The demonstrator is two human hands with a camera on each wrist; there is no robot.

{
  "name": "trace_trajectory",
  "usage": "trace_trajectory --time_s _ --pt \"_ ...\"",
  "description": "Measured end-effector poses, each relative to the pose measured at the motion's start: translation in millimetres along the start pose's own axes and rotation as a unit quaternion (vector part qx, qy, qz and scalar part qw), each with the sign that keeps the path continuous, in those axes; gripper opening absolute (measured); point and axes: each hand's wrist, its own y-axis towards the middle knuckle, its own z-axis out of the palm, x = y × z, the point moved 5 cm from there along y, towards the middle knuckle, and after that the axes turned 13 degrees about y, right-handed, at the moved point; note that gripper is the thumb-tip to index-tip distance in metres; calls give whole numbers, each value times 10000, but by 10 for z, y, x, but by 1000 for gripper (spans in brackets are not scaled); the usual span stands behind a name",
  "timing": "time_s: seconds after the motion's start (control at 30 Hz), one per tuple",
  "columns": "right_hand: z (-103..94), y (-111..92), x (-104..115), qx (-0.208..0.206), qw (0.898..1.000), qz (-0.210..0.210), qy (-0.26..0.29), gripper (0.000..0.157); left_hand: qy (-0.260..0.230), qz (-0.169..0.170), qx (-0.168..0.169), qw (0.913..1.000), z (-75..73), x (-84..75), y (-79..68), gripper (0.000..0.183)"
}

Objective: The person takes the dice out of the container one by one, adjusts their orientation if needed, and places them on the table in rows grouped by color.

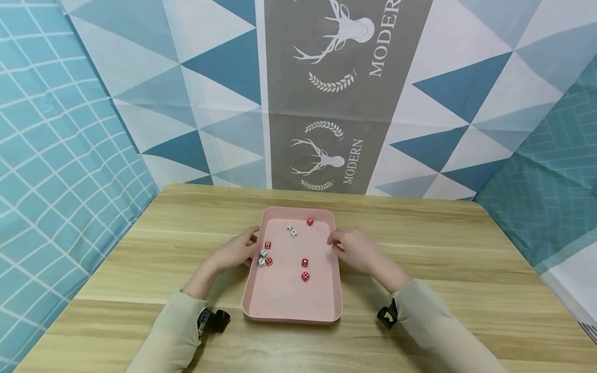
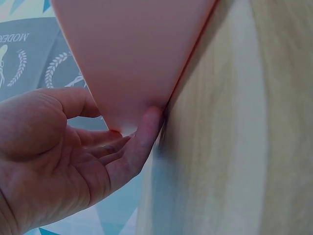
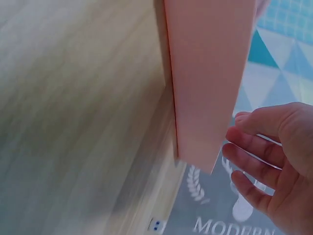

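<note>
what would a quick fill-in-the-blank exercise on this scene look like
The left hand touches the tray, whose colour is ____.
All the dice in the tray are either white or ____.
The tray holds exactly ____ white dice.
The word printed on the grey strip is ____.

Missing words: pink; red; four; MODERN.

Wood-grain table (image 1: 434, 248) — triangle-patterned backdrop (image 1: 224, 67)

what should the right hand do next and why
Probably have the right hand grip the pink tray by its right rim: its fingers sit loosely at that edge, seemingly holding nothing, while the left hand touches the opposite side, and loose dice could slide.
</note>
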Motion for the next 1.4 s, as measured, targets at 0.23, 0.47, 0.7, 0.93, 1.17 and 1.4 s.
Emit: trace_trajectory --time_s 0.23,0.47,0.7,0.93,1.17,1.4 --pt "95 63 252 225 9978 -614 -62 8 -33 -23 57 10000 -6 1 7 50" --pt "230 62 370 685 9956 -643 -44 8 -120 -30 142 9998 -9 9 0 51" --pt "364 44 420 1024 9920 -744 4 8 -165 -12 148 9998 4 19 -7 51" --pt "435 22 467 1197 9887 -901 -71 12 -171 -18 143 9997 2 10 2 50" --pt "494 1 488 1382 9848 -1041 -177 9 -84 10 185 9998 10 35 22 51" --pt "501 -3 472 1270 9864 -1042 -89 9 -177 6 148 9997 2 28 19 51"
